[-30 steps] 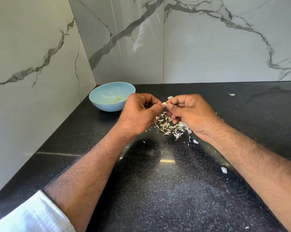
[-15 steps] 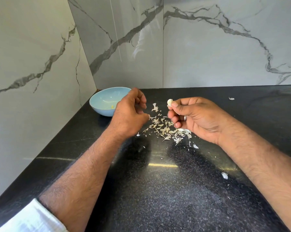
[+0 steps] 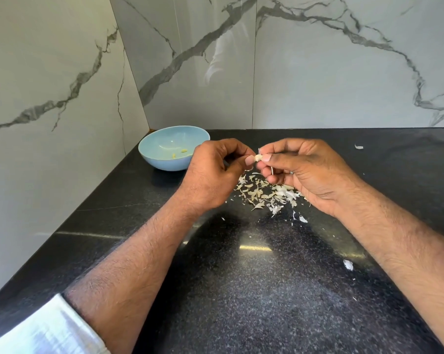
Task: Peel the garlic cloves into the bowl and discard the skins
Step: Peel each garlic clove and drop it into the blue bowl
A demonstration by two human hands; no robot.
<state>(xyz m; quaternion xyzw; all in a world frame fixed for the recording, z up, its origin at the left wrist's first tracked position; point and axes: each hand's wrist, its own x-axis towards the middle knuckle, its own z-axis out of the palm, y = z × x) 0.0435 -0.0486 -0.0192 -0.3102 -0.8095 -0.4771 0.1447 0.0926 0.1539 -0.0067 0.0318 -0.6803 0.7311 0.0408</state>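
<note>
Both hands are raised over the counter (image 3: 241,290) near its back edge, meeting on one garlic clove (image 3: 258,157). The right hand (image 3: 307,172) pinches it; the left hand (image 3: 213,172) nips its near end with the thumb. Loose skins (image 3: 266,194) lie directly beneath. The bowl (image 3: 173,148) stands at the back-left corner, beyond the left hand, which is nearer. Clove's long axis: cannot tell.

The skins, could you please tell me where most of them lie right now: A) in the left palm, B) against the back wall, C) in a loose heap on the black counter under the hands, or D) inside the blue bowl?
C: the skins form a loose heap on the counter below both hands, while the bowl holds only a few yellowish bits.
</note>
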